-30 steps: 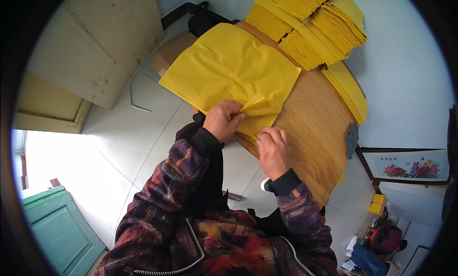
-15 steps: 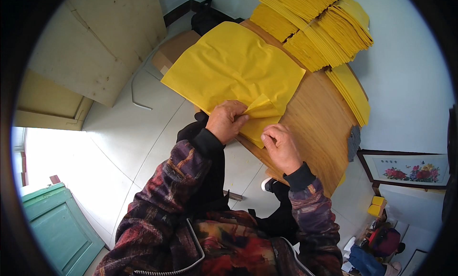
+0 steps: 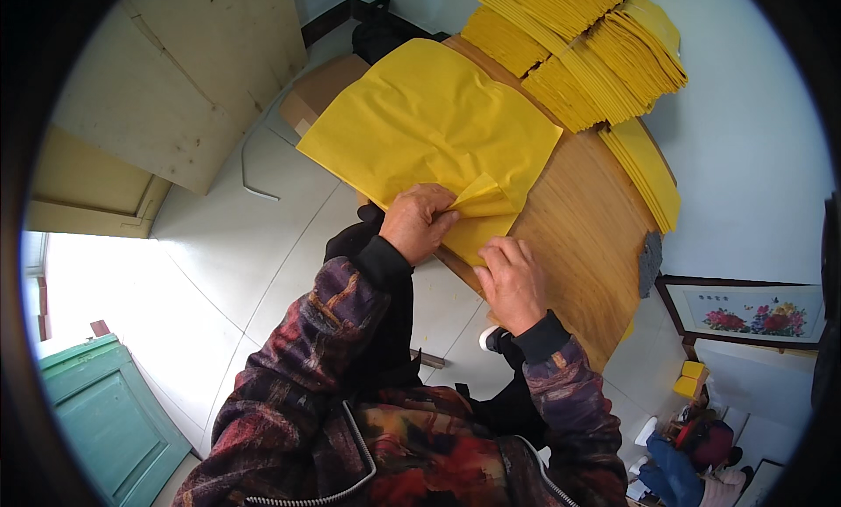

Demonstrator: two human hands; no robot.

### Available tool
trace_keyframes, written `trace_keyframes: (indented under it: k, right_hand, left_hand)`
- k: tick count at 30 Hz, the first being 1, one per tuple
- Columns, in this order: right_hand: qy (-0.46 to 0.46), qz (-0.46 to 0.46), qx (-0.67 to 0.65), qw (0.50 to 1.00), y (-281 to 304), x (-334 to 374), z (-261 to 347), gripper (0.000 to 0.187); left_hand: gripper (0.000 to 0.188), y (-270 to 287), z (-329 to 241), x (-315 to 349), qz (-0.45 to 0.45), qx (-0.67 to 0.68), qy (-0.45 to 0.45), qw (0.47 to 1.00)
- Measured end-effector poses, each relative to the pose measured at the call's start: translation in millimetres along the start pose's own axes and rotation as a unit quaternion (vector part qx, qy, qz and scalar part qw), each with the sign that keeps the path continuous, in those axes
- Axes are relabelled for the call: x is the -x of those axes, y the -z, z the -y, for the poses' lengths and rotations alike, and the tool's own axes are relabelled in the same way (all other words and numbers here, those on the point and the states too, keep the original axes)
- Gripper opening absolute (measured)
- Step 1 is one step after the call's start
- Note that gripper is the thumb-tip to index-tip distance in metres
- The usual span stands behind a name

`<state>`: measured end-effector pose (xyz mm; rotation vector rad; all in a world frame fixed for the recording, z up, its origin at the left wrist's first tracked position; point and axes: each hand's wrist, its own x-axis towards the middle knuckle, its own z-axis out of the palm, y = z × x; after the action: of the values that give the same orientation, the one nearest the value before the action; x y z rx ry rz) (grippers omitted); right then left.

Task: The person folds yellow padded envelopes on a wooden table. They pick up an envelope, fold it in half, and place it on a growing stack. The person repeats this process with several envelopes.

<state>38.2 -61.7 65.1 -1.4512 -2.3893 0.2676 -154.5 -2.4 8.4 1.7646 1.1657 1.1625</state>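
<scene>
1. Left hand (image 3: 415, 221) pinches the yellow sheet (image 3: 425, 104) beside its turned-up flap (image 3: 482, 194); step, as judged: working the near corner.
2. Right hand (image 3: 515, 283) curls its fingers by that corner; cannot tell whether they grip. Next move likely calls for fingertip control.
3. Forearms converge, left hand farther forward.
4. Sheet lies on wooden table (image 3: 574, 235), near yellow stacks (image 3: 574, 56).

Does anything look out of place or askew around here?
Mildly: a thin, bent rod or cable lies stray on the floor, apart from the table. The yellow sheet isn't flat: it's creased, with a flap raised at the left hand.
</scene>
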Motion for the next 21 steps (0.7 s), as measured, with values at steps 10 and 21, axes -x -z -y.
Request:
trace_keyframes:
  k: [10,21]
  right_hand:
    - [-0.010,-0.023,-0.032,0.999,3.1,4.3,-6.8,0.014]
    - [-0.003,-0.019,-0.050,0.999,0.4,5.4,-13.4,0.021]
  left_hand:
    - [0.015,0.7,0.8,-0.5,0.007,0.013,-0.001,1.000]
    - [0.015,0.7,1.1,-0.3,0.008,0.023,0.001,1.000]
